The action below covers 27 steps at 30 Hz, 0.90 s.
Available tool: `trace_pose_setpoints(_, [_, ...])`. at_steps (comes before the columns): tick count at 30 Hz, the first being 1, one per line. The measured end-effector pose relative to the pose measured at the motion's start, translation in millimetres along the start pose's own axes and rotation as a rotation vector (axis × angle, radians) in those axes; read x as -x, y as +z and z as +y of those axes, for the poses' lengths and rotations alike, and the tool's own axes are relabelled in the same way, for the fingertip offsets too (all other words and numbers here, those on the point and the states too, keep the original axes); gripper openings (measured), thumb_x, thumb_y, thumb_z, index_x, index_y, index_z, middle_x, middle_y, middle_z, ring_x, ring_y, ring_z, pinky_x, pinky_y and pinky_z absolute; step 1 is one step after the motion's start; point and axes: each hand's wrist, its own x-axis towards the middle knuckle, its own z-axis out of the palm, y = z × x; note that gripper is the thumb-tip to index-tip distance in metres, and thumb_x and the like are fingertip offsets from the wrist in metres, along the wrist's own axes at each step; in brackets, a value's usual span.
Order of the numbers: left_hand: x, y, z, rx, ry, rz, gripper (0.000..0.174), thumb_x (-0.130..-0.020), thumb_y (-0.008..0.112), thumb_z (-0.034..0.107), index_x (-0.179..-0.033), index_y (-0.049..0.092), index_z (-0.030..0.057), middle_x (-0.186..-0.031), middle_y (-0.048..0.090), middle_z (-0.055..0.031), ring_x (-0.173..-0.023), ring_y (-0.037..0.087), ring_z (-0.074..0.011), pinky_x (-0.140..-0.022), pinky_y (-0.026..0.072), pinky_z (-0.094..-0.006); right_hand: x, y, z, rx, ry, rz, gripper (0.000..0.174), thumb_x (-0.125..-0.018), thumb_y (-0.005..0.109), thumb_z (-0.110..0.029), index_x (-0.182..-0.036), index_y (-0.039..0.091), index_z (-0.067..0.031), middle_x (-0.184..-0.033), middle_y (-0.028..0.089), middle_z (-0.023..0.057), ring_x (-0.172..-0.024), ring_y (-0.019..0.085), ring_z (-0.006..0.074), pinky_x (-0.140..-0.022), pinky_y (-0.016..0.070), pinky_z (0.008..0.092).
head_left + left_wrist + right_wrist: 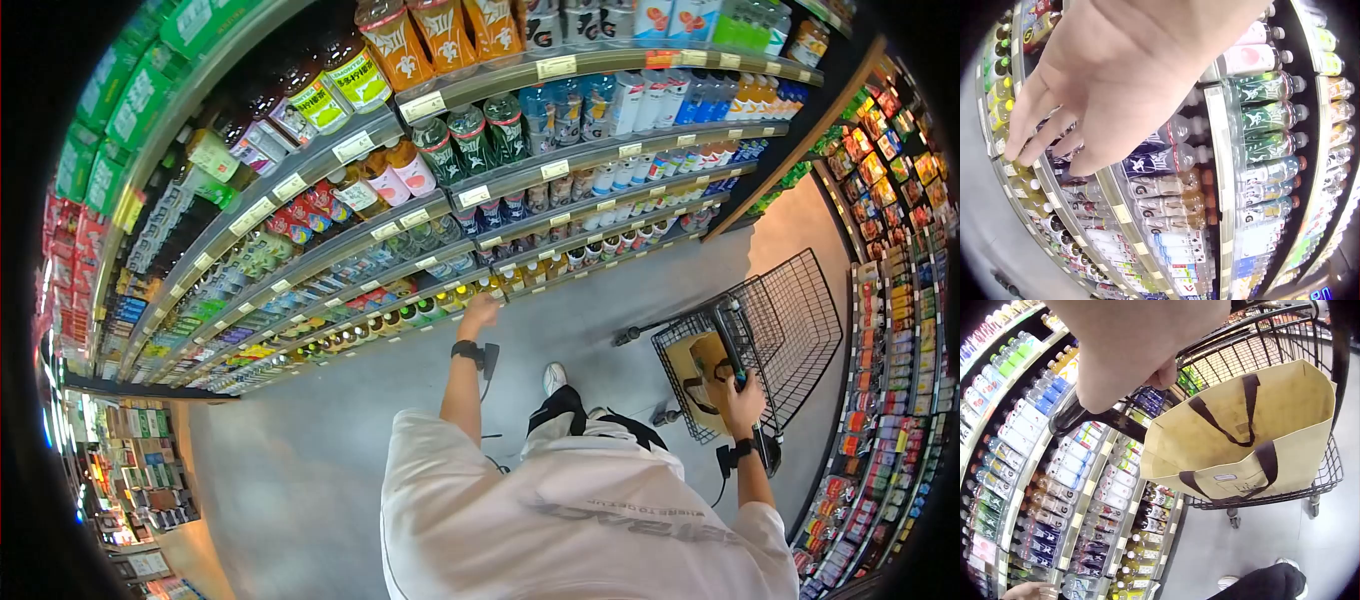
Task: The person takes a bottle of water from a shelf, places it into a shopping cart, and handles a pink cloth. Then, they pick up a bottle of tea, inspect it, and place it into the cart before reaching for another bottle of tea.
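Observation:
My left hand (480, 312) reaches out toward the drink shelves, holding nothing, its fingers loosely extended. In the left wrist view that hand (1110, 81) overlaps rows of bottles, with dark-blue-labelled bottles (1160, 159) beside the palm and yellow drink bottles (1000, 112) beyond the fingertips. My right hand (745, 402) grips the dark handle (728, 340) of a black wire shopping cart (800, 300). A tan bag (1241, 456) with dark brown straps stands upright in the cart, its top gaping wide. Green-labelled bottles (1266, 115) line a higher shelf.
Long curved-looking drink shelves with price tags (557, 67) run along the front and left. More stocked shelves (870, 430) border the right side behind the cart. Grey floor (300, 470) lies between, with my shoe (554, 376) on it.

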Motion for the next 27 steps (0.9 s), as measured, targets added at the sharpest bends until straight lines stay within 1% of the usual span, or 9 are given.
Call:
trace_pose_setpoints(2, [-13,-16,-2,0.08,0.108,0.064,0.03,-0.085,0.061,0.013,-0.11,0.071,-0.001,-0.073,0.071,-0.0145,-0.062,0.071,-0.0233,-0.055,0.058,-0.0337,-16,5,-23,-0.035,-0.048,0.05,0.046,-0.086,0.065,-0.043,-0.114,0.065,-0.0067,-0.091,0.071,0.0186,-0.075,0.069,0.0382,-0.065,0.0544,0.0472])
trace_pose_setpoints(3, [53,-10,-10,0.086,0.133,0.167,0.027,-0.086,0.06,0.013,-0.107,0.071,-0.0012,-0.072,0.071,-0.0142,-0.061,0.071,-0.0229,-0.055,0.0575,-0.0336,22,-7,12,-0.065,-0.043,0.049,0.045,-0.087,0.065,-0.043,-0.112,0.064,-0.0066,-0.091,0.071,0.0188,-0.075,0.069,0.0384,-0.065,0.0544,0.0474])
trace_pose_setpoints(6, [91,-2,1,0.175,0.194,0.448,0.023,-0.089,0.06,0.016,-0.088,0.073,-0.0029,-0.07,0.071,-0.014,-0.056,0.069,-0.0211,-0.053,0.0548,-0.034,19,-11,13,-0.109,-0.039,0.103,0.041,-0.088,0.063,-0.04,-0.106,0.063,-0.0041,-0.091,0.07,0.0194,-0.077,0.068,0.0403,-0.066,0.0539,0.0487])
trace_pose_setpoints(10, [104,-22,-10,0.035,0.29,0.589,0.028,-0.088,0.064,0.019,-0.073,0.07,-0.0037,-0.062,0.067,-0.012,-0.053,0.066,-0.0197,-0.055,0.0514,-0.0342,22,-17,11,-0.17,-0.091,0.073,0.037,-0.088,0.062,-0.037,-0.101,0.061,-0.0023,-0.089,0.068,0.0205,-0.078,0.066,0.0428,-0.068,0.0529,0.0497])
trace_pose_setpoints(13, [103,-50,-2,0.025,0.437,0.659,0.024,-0.088,0.067,0.018,-0.075,0.07,-0.002,-0.061,0.067,-0.0111,-0.054,0.066,-0.0193,-0.054,0.0505,-0.0343,29,-26,1,-0.176,-0.084,0.103,0.037,-0.089,0.062,-0.038,-0.098,0.061,-0.0018,-0.088,0.068,0.0211,-0.079,0.066,0.0422,-0.068,0.0529,0.0494])
trace_pose_setpoints(19, [25,-105,24,0.255,0.484,0.722,0.016,-0.091,0.067,0.012,-0.092,0.071,-0.0037,-0.068,0.069,-0.0096,-0.054,0.063,-0.017,-0.054,0.0506,-0.0319,38,-32,-12,-0.106,-0.043,0.037,0.045,-0.089,0.063,-0.04,-0.113,0.066,-0.0014,-0.089,0.069,0.0209,-0.077,0.067,0.0412,-0.068,0.0529,0.0486])
trace_pose_setpoints(20, [4,-111,25,0.264,0.468,0.777,0.02,-0.094,0.066,0.012,-0.103,0.07,-0.0052,-0.08,0.071,-0.0104,-0.054,0.062,-0.0158,-0.053,0.0501,-0.0304,39,-19,-5,-0.081,-0.053,0.068,0.051,-0.089,0.063,-0.039,-0.121,0.065,-0.0001,-0.09,0.07,0.0212,-0.078,0.067,0.0402,-0.069,0.0532,0.047])
trace_pose_setpoints(24, [-37,-126,42,0.329,0.511,0.579,0.044,-0.097,0.064,0.015,-0.134,0.053,-0.0061,-0.092,0.068,-0.0112,-0.056,0.061,-0.015,-0.049,0.0494,-0.032,42,-23,-28,-0.02,0.111,-0.033,0.059,-0.087,0.063,-0.046,-0.126,0.064,-0.0023,-0.096,0.07,0.0217,-0.09,0.067,0.0402,-0.081,0.0519,0.0485])
trace_pose_setpoints(27, [-53,-133,52,0.304,0.473,0.451,0.051,-0.098,0.063,0.022,-0.138,0.045,-0.0046,-0.088,0.069,-0.0101,-0.057,0.064,-0.0154,-0.049,0.0494,-0.0289,42,-12,-20,0.04,0.19,-0.111,0.061,-0.086,0.063,-0.048,-0.132,0.062,-0.0079,-0.102,0.07,0.0204,-0.097,0.066,0.0397,-0.086,0.0508,0.0481])
